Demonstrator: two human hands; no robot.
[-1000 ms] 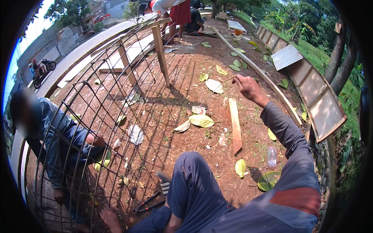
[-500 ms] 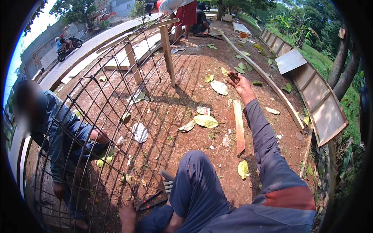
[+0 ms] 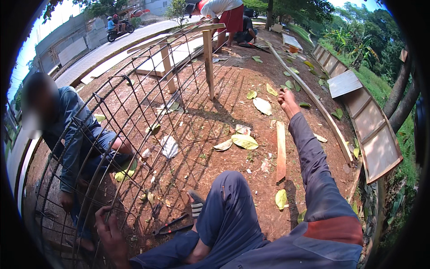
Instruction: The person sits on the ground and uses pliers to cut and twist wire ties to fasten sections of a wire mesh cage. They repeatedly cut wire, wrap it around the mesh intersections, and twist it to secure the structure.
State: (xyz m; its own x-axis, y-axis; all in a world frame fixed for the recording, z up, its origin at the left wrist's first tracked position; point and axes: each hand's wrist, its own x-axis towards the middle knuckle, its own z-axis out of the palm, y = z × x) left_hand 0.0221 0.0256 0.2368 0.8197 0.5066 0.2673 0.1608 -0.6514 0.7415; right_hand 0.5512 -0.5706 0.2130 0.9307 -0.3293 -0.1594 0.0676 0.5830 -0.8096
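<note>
My right arm reaches forward, and my right hand (image 3: 289, 102) is closed above the brown ground; whatever its fingers pinch is too small to make out. At the lower left, my left hand (image 3: 112, 240) is raised beside the rebar cage (image 3: 117, 139), fingers loosely bent and apart, seemingly holding nothing. The cage is a long frame of dark steel bars with square ties, slanting from lower left to the wooden stand (image 3: 208, 62). Between my left hand and my sandalled foot (image 3: 196, 208) lies a long-handled tool (image 3: 172, 225), like cutters, with dark and red handles.
A co-worker (image 3: 76, 130) crouches behind the cage at left; another (image 3: 224, 13) bends over its far end. A short wooden strip (image 3: 281, 150), a long timber (image 3: 309, 98) and leaves (image 3: 245, 141) lie on the ground. Framed panels (image 3: 369, 119) line the right edge.
My left hand has risen from beside the tool toward the cage, its fingers now apart. My right hand's fingers have closed tighter. The view has shifted, and the motorbike moved along the road.
</note>
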